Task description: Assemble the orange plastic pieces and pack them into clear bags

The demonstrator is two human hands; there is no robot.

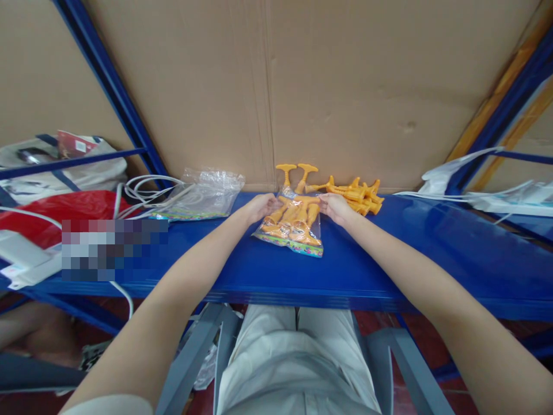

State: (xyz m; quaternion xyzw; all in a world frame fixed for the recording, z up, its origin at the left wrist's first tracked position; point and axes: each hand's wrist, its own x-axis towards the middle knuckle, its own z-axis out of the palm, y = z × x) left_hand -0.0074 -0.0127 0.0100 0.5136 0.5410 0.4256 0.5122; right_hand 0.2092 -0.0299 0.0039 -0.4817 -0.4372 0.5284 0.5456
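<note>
A transparent plastic bag (pixel 317 245) with a colourful printed strip along its near edge lies on the blue table. Inside it are several orange plastic pieces (pixel 298 216) with flared ends. My left hand (pixel 263 206) pinches the bag's upper left side, and my right hand (pixel 336 207) pinches its upper right side. Two orange T-shaped pieces (pixel 296 173) stick up just beyond the bag's far end; whether they are partly inside it I cannot tell. Behind my right hand a pile of similar orange pieces (pixel 360 195) rests against the cardboard.
Flat transparent bags (pixel 203 193) lie at the left beside coiled white cables (pixel 149 187). Farther left are a red plastic bag (pixel 82 210) and a white device (pixel 30 259). Cardboard (pixel 345 86) backs the blue table (pixel 276 276). White plastic and cables (pixel 510 199) lie at the right.
</note>
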